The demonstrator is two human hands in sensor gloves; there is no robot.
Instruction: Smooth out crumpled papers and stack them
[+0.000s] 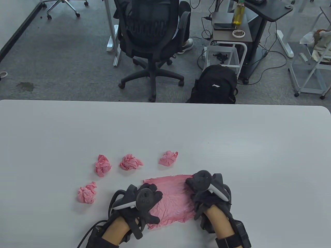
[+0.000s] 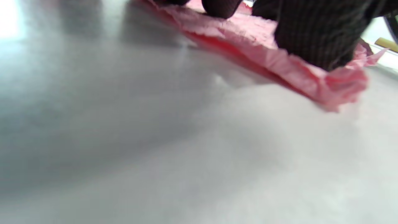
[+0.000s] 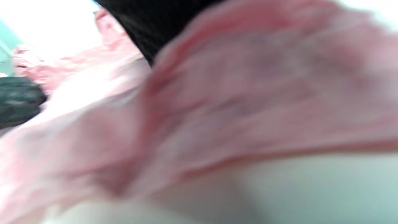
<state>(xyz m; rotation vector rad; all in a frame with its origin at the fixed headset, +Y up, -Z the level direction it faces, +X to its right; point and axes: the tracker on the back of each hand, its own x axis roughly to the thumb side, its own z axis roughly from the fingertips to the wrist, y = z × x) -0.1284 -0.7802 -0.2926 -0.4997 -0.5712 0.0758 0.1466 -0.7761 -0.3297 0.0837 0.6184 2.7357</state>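
Note:
A pink sheet (image 1: 172,200), wrinkled but spread out, lies on the white table (image 1: 232,144) near the front edge. My left hand (image 1: 147,197) presses on its left side and my right hand (image 1: 204,192) presses on its right side. In the left wrist view my gloved fingers (image 2: 314,34) rest on the sheet's ragged edge (image 2: 273,62). The right wrist view is blurred; it shows the pink sheet (image 3: 248,93) close up and a dark fingertip (image 3: 146,21). Several crumpled pink balls lie to the left and behind: (image 1: 87,192), (image 1: 103,165), (image 1: 130,162), (image 1: 168,158).
Beyond the table's far edge stand a black office chair (image 1: 152,33), a black backpack (image 1: 216,85) and a small cart (image 1: 227,33) on the floor.

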